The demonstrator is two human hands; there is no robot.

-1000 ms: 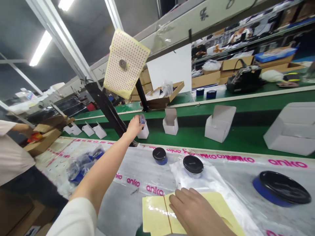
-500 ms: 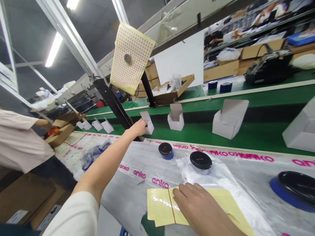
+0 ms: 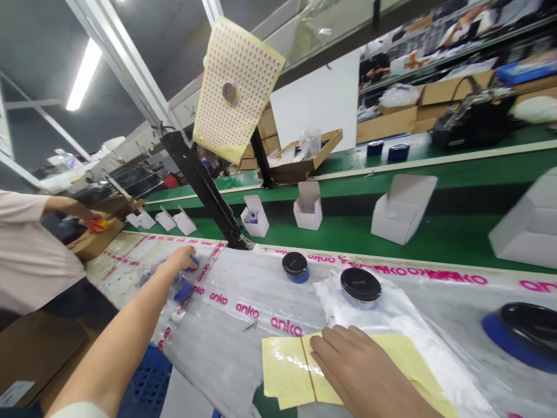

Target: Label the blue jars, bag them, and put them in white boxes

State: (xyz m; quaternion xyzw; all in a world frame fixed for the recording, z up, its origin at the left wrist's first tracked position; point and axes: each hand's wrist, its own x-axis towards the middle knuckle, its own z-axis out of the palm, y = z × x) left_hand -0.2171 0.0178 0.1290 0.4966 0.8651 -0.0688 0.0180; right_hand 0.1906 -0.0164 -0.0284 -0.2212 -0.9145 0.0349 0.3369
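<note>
Factory workshop; long green conveyor belt [image 3: 348, 229], lined-up white boxes [image 3: 398, 216]

The sheets [image 3: 282, 363] are pale yellow; the packets [image 3: 183, 291] are blue. Lids [image 3: 360, 284] are black. Boxes [image 3: 308, 219] are white, the belt [image 3: 342, 233] green. The card [image 3: 248, 75] shows red dots on yellow.

I see the left arm [image 3: 124, 328] stretched far out to the front and left, bare and nearly straight, with the left hand [image 3: 179, 259] at its end turned back upward and its fingers [image 3: 190, 253] bent downward, too blurred for me to say how tightly they close. The right hand [image 3: 343, 353] lies much nearer the body, palm down, its fingers side by side and gently curled, while the right forearm [image 3: 402, 397] slants back toward the person's right
</note>
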